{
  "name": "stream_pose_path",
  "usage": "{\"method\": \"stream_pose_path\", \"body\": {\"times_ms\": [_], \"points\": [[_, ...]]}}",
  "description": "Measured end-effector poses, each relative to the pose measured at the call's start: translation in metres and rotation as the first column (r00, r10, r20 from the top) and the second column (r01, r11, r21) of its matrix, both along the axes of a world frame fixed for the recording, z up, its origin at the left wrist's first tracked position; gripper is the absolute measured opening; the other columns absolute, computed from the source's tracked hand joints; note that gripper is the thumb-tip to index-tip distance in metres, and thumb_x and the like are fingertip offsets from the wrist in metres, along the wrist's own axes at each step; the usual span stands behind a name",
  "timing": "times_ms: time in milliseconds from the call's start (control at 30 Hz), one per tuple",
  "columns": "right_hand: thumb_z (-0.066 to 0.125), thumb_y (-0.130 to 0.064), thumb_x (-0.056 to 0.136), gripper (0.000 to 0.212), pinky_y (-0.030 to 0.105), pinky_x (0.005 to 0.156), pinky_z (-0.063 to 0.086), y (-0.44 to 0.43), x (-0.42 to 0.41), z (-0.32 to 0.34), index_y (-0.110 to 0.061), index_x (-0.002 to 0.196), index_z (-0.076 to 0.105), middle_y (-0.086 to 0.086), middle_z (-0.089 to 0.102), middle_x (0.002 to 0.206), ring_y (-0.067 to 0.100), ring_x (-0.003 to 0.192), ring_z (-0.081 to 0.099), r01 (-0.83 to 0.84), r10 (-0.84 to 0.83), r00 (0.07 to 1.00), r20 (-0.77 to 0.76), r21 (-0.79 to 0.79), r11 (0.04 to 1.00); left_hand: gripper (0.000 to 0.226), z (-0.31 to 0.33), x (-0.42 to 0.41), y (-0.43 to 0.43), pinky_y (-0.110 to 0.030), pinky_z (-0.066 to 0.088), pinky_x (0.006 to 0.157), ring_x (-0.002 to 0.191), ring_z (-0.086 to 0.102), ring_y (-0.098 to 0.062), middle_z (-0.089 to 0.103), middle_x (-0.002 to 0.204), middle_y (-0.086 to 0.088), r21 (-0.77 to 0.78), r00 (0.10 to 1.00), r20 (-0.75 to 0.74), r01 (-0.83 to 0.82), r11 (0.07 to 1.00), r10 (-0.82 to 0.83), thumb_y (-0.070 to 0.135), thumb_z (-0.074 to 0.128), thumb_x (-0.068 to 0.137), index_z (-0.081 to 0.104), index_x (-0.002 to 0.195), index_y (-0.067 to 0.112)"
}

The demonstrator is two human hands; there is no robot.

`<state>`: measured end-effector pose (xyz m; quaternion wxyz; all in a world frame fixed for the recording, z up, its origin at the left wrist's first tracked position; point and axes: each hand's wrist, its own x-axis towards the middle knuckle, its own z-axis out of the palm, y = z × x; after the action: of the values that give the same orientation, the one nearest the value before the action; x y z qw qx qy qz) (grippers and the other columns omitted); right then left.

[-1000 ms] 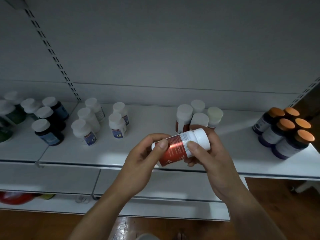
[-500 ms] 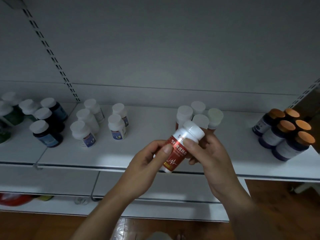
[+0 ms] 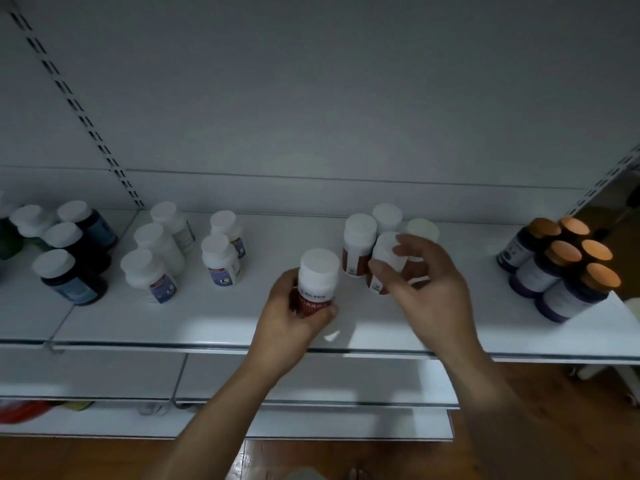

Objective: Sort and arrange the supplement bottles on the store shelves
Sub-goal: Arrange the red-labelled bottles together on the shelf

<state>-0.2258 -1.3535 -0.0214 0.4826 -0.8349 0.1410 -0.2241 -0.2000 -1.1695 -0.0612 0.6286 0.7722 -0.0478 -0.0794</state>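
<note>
My left hand [image 3: 294, 317] grips a white-capped bottle with a red label [image 3: 318, 271], upright at the front of the white shelf [image 3: 194, 323]. Just right of it and further back stands a cluster of several matching red-labelled bottles [image 3: 358, 244]. My right hand [image 3: 433, 289] is at that cluster. Its thumb and index finger are curled round the front bottle [image 3: 386, 245], which partly hides behind them. The hand is slightly blurred.
White bottles with blue labels [image 3: 221, 261] stand left of centre. Dark bottles with white caps [image 3: 65, 271] are at far left, orange-capped dark bottles [image 3: 561, 271] at far right. Lower shelves [image 3: 311, 386] jut out below, over a wooden floor.
Both hands held the red-labelled bottle in the air and turned it upright. Now the left hand alone has it at the shelf front, and the right hand has let go and reached to the cluster.
</note>
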Motion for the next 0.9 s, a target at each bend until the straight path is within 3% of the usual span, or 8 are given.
{"method": "stream_pose_path", "body": {"times_ms": [167, 233, 300, 367, 500, 800, 900], "points": [[0.070, -0.050, 0.079, 0.052, 0.026, 0.074, 0.042, -0.017, 0.022, 0.006, -0.034, 0.125, 0.053, -0.013, 0.060, 0.090, 0.009, 0.080, 0.058, -0.012, -0.032, 0.982, -0.186, -0.228, 0.974, 0.052, -0.015, 0.034, -0.009, 0.002, 0.040, 0.072, 0.091, 0.055, 0.019, 0.059, 0.107, 0.021, 0.019, 0.998, 0.023, -0.060, 0.998, 0.060, 0.007, 0.078, 0.078, 0.051, 0.107, 0.040], [0.067, -0.051, 0.082, 0.052, 0.026, 0.075, 0.037, -0.019, 0.028, 0.007, -0.034, 0.129, 0.050, -0.012, 0.058, 0.090, 0.011, 0.085, 0.055, -0.053, -0.031, 0.964, -0.265, -0.302, 0.952, 0.052, -0.020, 0.050, -0.012, -0.003, 0.042, 0.074, 0.092, 0.058, 0.009, 0.060, 0.106, 0.019, 0.026, 0.998, 0.013, -0.062, 0.998, 0.062, 0.006, 0.077, 0.079, 0.050, 0.107, 0.041], [0.063, -0.052, 0.084, 0.048, 0.027, 0.075, 0.036, -0.020, 0.031, 0.007, -0.034, 0.127, 0.050, -0.012, 0.057, 0.090, 0.011, 0.086, 0.052, -0.076, -0.039, 0.952, -0.303, -0.360, 0.930, 0.049, -0.024, 0.065, -0.015, -0.018, 0.045, 0.083, 0.099, 0.060, -0.008, 0.062, 0.110, 0.009, 0.040, 0.997, 0.011, -0.078, 0.996, 0.077, 0.007, 0.076, 0.079, 0.051, 0.111, 0.034], [0.061, -0.052, 0.085, 0.043, 0.028, 0.074, 0.037, -0.021, 0.031, 0.007, -0.034, 0.123, 0.051, -0.012, 0.056, 0.089, 0.012, 0.086, 0.052, -0.085, -0.046, 0.945, -0.323, -0.381, 0.921, 0.045, -0.028, 0.079, -0.017, -0.027, 0.045, 0.088, 0.103, 0.060, -0.014, 0.064, 0.112, 0.003, 0.052, 0.997, 0.030, -0.078, 0.996, 0.076, 0.008, 0.076, 0.079, 0.053, 0.112, 0.028], [0.067, -0.048, 0.082, 0.035, 0.029, 0.068, 0.038, -0.021, 0.028, 0.006, -0.037, 0.112, 0.053, -0.015, 0.051, 0.081, 0.011, 0.078, 0.054, -0.088, -0.014, 0.959, -0.284, -0.346, 0.934, 0.045, -0.030, 0.108, -0.023, -0.028, 0.043, 0.087, 0.104, 0.062, -0.019, 0.065, 0.114, -0.003, 0.065, 0.999, 0.040, -0.039, 0.997, 0.036, 0.009, 0.076, 0.079, 0.055, 0.118, 0.014], [0.083, -0.038, 0.067, 0.040, 0.027, 0.061, 0.047, -0.020, 0.013, -0.009, -0.025, 0.098, 0.062, -0.008, 0.053, 0.101, 0.015, 0.081, 0.057, -0.042, 0.014, 0.997, -0.071, -0.411, 0.911, 0.060, -0.034, 0.135, -0.033, -0.021, 0.041, 0.085, 0.111, 0.058, -0.016, 0.061, 0.122, -0.001, 0.064, 0.999, 0.030, 0.023, 0.998, -0.025, 0.006, 0.077, 0.078, 0.048, 0.131, 0.013], [0.082, -0.038, 0.067, 0.039, 0.029, 0.064, 0.048, -0.019, 0.008, -0.013, -0.025, 0.097, 0.061, -0.012, 0.057, 0.098, 0.014, 0.086, 0.058, -0.067, 0.040, 0.996, -0.080, -0.373, 0.926, 0.068, -0.033, 0.128, -0.023, -0.021, 0.042, 0.096, 0.120, 0.055, -0.015, 0.057, 0.132, 0.001, 0.058, 0.997, 0.039, 0.058, 0.997, -0.060, 0.008, 0.078, 0.078, 0.045, 0.137, 0.015]]}}
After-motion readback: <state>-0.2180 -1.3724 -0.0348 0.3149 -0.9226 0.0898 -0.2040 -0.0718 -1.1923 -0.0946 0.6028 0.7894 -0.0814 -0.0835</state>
